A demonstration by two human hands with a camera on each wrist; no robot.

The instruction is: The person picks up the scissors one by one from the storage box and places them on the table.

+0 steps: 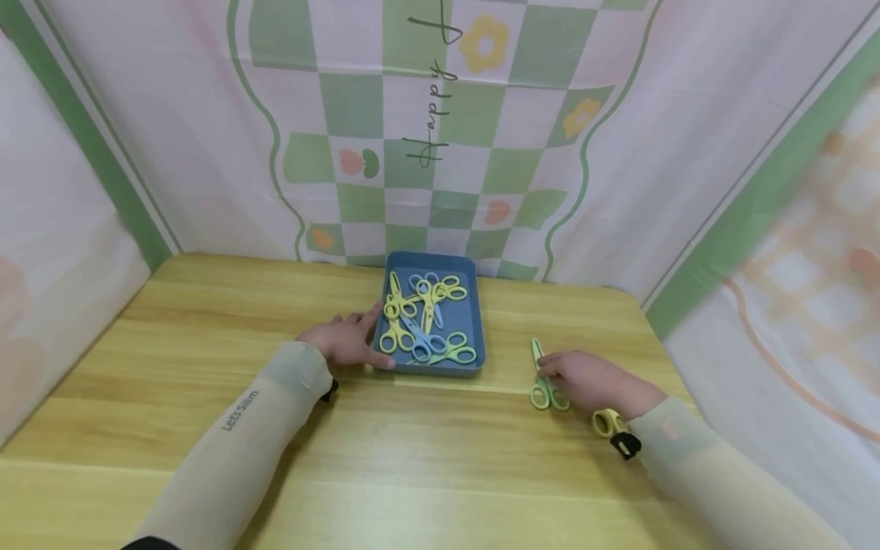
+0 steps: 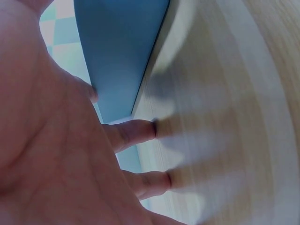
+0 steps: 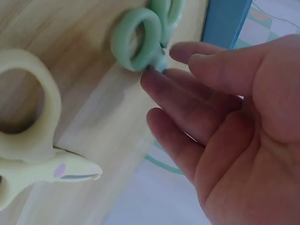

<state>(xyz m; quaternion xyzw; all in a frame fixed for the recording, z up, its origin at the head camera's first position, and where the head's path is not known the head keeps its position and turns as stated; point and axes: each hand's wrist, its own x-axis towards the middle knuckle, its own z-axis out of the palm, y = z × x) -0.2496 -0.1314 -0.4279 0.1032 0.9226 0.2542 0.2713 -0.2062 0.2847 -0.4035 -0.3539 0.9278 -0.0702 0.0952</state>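
Observation:
Several yellow, blue and green scissors (image 1: 428, 313) lie overlapping inside a blue tray (image 1: 477, 367). Against the tray's left side rests my left hand (image 1: 344, 341), fingers spread, thumb at the near left corner. The left wrist view shows this hand (image 2: 61, 140) beside the tray wall (image 2: 119, 47). To the right of the tray, my right hand (image 1: 584, 376) pinches green scissors (image 1: 540, 395) near the pivot, blades pointing away. In the right wrist view, curved fingers of the hand (image 3: 225, 103) meet the green scissors (image 3: 136, 40); the fingers hide the blades.
Yellow scissors (image 1: 605, 422) lie on the wooden table (image 1: 412, 473) under my right wrist; their handle loop (image 3: 54, 108) is large in the right wrist view. A patterned cloth (image 1: 461, 114) hangs behind the table, with more cloth at both sides.

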